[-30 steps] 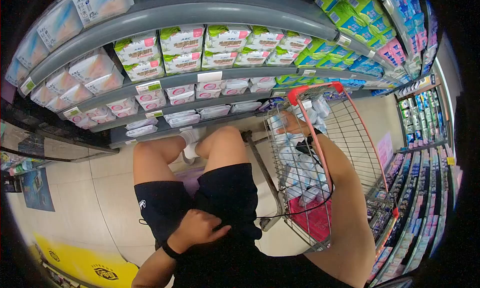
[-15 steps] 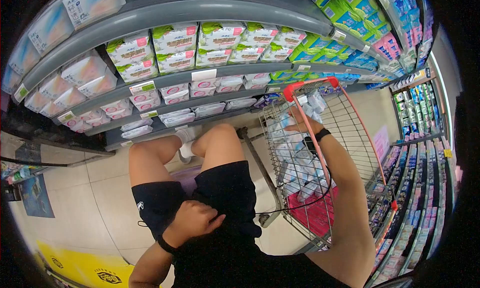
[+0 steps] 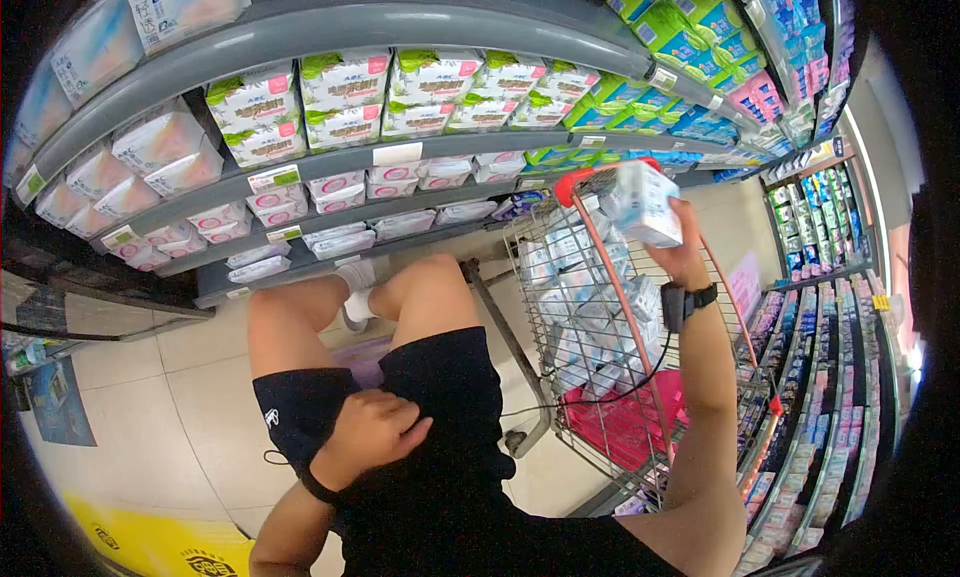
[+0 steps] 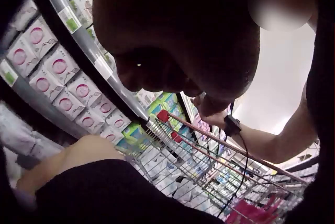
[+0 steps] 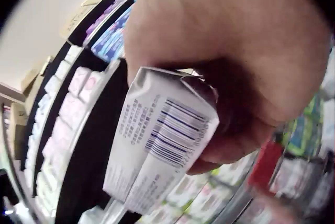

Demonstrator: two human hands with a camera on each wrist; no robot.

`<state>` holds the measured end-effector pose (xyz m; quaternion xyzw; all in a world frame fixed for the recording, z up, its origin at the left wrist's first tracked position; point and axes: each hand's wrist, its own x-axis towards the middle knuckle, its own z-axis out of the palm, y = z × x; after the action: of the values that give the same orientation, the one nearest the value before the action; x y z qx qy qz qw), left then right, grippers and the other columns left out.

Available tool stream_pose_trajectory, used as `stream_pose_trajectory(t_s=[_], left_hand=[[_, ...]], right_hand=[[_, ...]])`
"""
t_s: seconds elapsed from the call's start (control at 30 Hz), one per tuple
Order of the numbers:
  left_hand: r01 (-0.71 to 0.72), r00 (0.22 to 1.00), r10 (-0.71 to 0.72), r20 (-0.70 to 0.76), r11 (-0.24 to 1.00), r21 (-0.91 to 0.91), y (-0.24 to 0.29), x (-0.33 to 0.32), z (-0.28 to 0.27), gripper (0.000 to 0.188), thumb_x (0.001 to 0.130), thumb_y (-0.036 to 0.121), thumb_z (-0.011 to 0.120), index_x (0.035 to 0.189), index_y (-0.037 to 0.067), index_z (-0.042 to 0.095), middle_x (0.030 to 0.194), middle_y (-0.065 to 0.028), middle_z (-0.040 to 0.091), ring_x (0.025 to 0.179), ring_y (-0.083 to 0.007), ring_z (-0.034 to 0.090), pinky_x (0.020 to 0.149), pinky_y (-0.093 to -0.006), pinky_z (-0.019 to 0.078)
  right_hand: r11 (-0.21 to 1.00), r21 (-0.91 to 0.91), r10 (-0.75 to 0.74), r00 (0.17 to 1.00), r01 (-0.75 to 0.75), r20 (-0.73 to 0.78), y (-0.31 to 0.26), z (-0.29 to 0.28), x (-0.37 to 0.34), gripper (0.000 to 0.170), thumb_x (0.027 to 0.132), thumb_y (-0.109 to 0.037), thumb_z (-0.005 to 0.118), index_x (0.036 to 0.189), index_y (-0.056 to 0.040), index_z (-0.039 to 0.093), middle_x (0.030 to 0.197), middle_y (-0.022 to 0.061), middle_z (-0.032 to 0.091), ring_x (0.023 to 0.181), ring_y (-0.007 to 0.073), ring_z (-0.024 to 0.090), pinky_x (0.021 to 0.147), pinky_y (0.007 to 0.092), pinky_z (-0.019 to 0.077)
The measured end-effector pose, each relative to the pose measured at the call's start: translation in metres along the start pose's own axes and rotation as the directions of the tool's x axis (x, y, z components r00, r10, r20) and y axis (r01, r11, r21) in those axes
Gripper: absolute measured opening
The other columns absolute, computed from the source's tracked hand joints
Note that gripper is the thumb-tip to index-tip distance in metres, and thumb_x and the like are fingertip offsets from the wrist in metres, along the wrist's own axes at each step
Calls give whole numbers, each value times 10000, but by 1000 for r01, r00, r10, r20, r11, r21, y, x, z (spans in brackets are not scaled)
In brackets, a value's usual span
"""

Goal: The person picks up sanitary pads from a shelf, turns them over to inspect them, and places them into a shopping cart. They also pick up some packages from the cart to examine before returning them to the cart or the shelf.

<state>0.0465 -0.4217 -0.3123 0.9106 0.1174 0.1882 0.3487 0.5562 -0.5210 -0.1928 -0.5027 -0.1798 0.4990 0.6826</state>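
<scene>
My right hand holds a white and light-blue pack of sanitary pads above the far part of the shopping cart. In the right wrist view, fingers wrap the pack's side, and a barcode shows on its end. Similar white and blue packs lie heaped in the cart's wire basket, with a bright pink-red item at the near end. My left hand rests on my lap, its fingers loosely curled and holding nothing.
Ahead, curved grey shelves carry rows of white-and-green packs and lower white packs with pink rings. More stocked shelves line the right side. A cable hangs from my right wrist across the cart.
My right hand was down among the packs in the cart; now it has risen above the basket with one pack in its grip. The left hand stays on my lap.
</scene>
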Motion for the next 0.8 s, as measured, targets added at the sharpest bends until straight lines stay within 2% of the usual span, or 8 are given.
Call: stream_pose_trajectory(t_s=[0.1,0.17,0.27,0.3,0.5,0.53,0.63,0.8], left_hand=[[47,988,-53,-144,998,-50,2,15,-8,245,790,205,773,770,80,564,728,-76,596,633,-283,615,556,-379,500],[82,966,-97,-239,994,-72,2,20,-15,444,735,236,834,1048,72,565,953,-120,577,758,-279,624,598,-359,510],[139,905,-203,-375,972,-189,12,35,-35,733,708,277,866,1283,47,474,1113,-155,547,877,-277,622,710,-358,520],[119,887,-199,-417,971,-209,9,36,-38,823,703,285,873,1344,36,422,1159,-163,533,918,-271,616,757,-362,516],[228,877,-432,-211,759,-609,11,20,-37,912,743,274,850,1448,16,331,1216,-137,554,1082,-210,572,949,-370,449],[233,861,-467,-199,711,-664,8,17,-29,897,751,284,844,1442,19,337,1208,-132,557,1089,-209,570,956,-368,445],[208,816,-542,-200,599,-773,4,19,-19,829,795,309,805,1426,27,348,1189,-120,566,1094,-211,569,971,-365,434],[204,793,-562,-236,610,-765,5,26,-16,705,873,296,722,1405,29,345,1172,-117,574,1098,-225,570,985,-372,427]], right_hand=[[952,-303,19,978,47,209,37,111,-14,604,914,-241,634,1439,-58,397,1398,180,536,1227,298,597,1024,433,515],[932,-354,166,960,-79,225,74,133,-13,666,866,-285,710,1415,-78,396,1365,152,544,1249,280,576,1033,441,509],[884,-331,424,863,-329,275,121,186,-30,348,984,-216,608,1288,-83,506,1155,47,605,1100,132,593,917,312,521],[884,-393,414,816,-255,403,133,197,-31,307,1012,-224,575,1277,-81,518,1151,28,603,1109,109,571,924,295,503],[731,-515,676,584,-448,450,161,193,-36,376,1041,-311,539,1347,-126,423,1204,42,533,1065,120,549,877,299,510],[750,-438,661,597,-496,455,168,185,-36,446,1005,-259,617,1365,-110,402,1236,48,516,1053,130,549,863,321,524],[875,-465,428,665,-134,612,170,175,-38,570,942,-186,711,1390,-82,374,1251,50,515,1061,133,552,853,309,529],[812,-581,420,752,-62,507,161,176,-31,677,819,-211,848,1349,-38,465,1233,91,561,897,136,607,773,275,538]])
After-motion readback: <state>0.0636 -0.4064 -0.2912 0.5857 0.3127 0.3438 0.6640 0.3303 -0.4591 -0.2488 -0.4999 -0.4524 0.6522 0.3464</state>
